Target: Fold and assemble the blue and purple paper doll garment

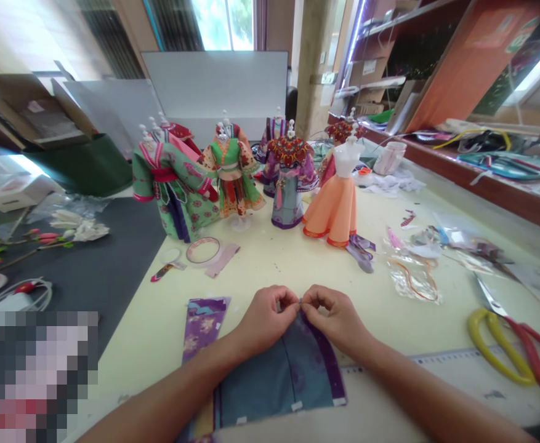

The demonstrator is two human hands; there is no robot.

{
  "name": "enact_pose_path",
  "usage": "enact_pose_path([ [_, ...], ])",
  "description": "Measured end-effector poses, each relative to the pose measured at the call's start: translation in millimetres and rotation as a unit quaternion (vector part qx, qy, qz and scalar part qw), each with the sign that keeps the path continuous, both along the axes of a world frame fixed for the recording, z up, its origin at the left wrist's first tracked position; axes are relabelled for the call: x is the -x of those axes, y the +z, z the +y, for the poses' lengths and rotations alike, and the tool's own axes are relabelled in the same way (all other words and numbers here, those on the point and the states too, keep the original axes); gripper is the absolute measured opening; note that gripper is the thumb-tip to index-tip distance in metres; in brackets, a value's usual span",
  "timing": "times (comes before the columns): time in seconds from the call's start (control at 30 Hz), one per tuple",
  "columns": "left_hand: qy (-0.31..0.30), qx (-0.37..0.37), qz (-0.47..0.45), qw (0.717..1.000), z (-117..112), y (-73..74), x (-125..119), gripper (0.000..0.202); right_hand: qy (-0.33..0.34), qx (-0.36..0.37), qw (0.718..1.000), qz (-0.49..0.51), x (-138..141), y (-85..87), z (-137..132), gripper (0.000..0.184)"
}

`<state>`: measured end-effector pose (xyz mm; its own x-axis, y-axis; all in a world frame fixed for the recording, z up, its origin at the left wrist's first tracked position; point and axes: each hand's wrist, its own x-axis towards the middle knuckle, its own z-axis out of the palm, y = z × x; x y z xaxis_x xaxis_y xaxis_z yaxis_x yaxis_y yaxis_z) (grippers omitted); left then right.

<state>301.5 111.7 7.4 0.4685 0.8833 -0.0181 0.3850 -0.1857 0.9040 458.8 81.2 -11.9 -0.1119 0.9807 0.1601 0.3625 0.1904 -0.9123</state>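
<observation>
My left hand [267, 320] and my right hand [334, 319] meet at the far edge of a blue and purple printed paper garment piece [274, 381] lying on the pale yellow table [270, 264]. Both hands pinch that top edge, fingertips nearly touching each other. A smaller purple patterned paper piece [202, 326] lies just left of my left hand.
Several small mannequins in paper costumes stand beyond: a green one [175, 184], an orange and green one [233, 175], a purple one [290, 184], a peach skirt [337, 200]. A tape roll [202, 251], plastic bags [412, 271], yellow and red scissors [510, 344] and a ruler [459, 360] lie around.
</observation>
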Motion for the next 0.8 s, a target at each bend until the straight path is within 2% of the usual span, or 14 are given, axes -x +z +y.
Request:
enact_pose_path([
  [0.13,0.002,-0.001,-0.002,1.0,-1.1,-0.3,-1.4,0.009,0.007,0.033,0.999,0.02,0.9,-4.7,0.3,0.007],
  [0.3,0.0,0.043,-0.025,0.999,-0.9,-0.1,-2.7,0.008,0.016,0.077,0.993,0.088,1.7,-5.5,1.9,0.005],
  [0.57,0.003,0.129,-0.086,0.988,-0.1,-0.9,-1.2,0.01,0.018,0.161,0.965,0.208,3.5,1.5,1.4,0.01],
  [0.8,0.001,0.156,-0.107,0.982,0.1,-1.4,-0.9,0.016,0.003,0.204,0.948,0.246,2.5,1.0,1.5,0.017],
])
